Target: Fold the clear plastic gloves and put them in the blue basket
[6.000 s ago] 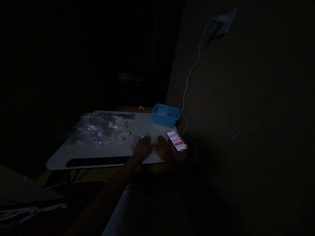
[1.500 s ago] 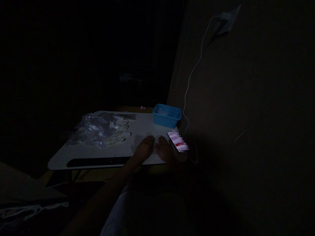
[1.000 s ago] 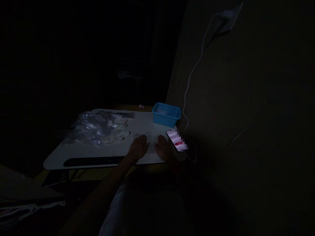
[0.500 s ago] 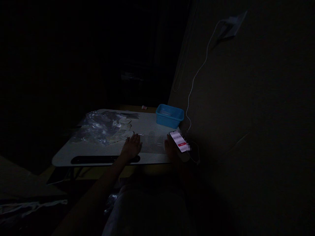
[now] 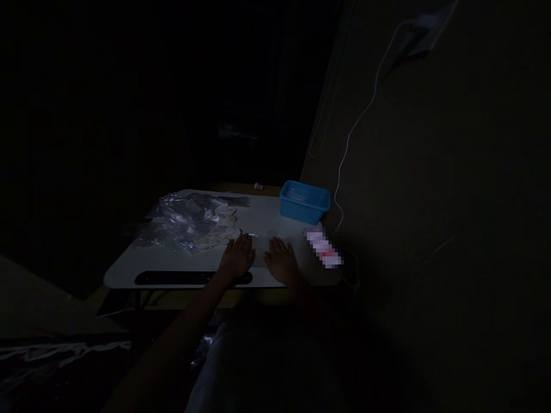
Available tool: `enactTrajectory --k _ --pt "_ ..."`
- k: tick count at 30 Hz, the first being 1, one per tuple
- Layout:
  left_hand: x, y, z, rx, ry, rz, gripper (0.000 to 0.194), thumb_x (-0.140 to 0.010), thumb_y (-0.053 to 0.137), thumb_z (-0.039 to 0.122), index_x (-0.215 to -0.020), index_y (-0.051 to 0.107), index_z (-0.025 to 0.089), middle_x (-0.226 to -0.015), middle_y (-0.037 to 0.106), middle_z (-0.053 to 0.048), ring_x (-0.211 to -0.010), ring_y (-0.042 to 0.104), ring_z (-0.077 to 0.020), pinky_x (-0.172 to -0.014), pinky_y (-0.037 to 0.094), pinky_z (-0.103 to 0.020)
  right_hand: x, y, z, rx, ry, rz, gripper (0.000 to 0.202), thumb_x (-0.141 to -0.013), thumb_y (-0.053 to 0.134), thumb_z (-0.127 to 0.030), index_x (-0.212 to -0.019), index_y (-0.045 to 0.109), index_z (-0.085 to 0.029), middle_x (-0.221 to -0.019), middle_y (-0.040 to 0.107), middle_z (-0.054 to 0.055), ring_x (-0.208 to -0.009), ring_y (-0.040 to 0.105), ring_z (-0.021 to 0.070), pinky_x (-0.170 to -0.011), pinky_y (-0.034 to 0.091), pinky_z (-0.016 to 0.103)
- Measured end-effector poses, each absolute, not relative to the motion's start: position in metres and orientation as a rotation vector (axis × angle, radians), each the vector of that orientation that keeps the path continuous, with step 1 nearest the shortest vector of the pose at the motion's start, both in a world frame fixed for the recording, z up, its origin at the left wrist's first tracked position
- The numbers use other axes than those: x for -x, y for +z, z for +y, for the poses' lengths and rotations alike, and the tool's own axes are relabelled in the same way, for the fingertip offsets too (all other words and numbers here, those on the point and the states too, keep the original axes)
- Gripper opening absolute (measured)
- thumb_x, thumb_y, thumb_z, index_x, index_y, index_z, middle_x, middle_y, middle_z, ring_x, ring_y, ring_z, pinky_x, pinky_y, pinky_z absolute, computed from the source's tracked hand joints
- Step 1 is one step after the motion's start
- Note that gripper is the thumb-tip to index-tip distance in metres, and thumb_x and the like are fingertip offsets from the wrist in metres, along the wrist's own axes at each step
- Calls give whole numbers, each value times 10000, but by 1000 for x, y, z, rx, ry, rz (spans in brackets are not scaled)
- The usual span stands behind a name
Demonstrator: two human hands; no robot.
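My left hand (image 5: 237,256) lies flat, palm down, with its fingers stretched forward near the front of a white folding table (image 5: 124,265). Beside it, a short gap to the right, my right hand (image 5: 280,261) rests palm down in the same way, fingers slightly spread. Between and under them is a flat, clear plastic piece (image 5: 260,251), hard to make out in the dim light. Just beyond the left fingertips are several pale, thin pieces (image 5: 226,221), whose kind I cannot tell. A heap of crinkled clear plastic (image 5: 178,221) adjoins them on the left.
A blue plastic basin (image 5: 303,212) stands at the table's back right. Nearer, a lit phone (image 5: 322,249) lies to the right of my right hand. A white cable (image 5: 364,112) runs down the wall. A black strip (image 5: 172,278) lines the table's front edge. The room is very dark.
My right hand has moved left, away from the phone, onto the clear plastic close to my left hand. The left hand stays flat. The whole view has shifted slightly.
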State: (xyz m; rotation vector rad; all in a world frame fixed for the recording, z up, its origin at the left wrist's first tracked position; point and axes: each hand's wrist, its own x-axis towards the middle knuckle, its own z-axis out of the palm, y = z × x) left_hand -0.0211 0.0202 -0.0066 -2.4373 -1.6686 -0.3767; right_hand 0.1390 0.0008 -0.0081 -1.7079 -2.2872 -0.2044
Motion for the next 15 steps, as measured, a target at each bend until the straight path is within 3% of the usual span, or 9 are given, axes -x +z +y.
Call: enactTrajectory --k 10,15 --pt "20 -7 20 2469 -389 -1668 486 -869 244 311 -1260 409 74 -1350 381 -163 -1275 303 -253 -1004 264 -453 -193 -15 3 1779 -322 -2215 498 -903 279 -378 -1284 400 -81 -1342 396 159 -1257 334 235 -1006 261 443" --pt "31 -19 34 2485 -668 -1707 454 -873 267 338 -1237 438 129 -1310 453 -124 -1239 369 -222 -989 325 -415 -191 -13 0 1773 -320 -2206 501 -905 266 -380 -1289 394 -86 -1350 386 154 -1258 333 237 -1020 234 454"
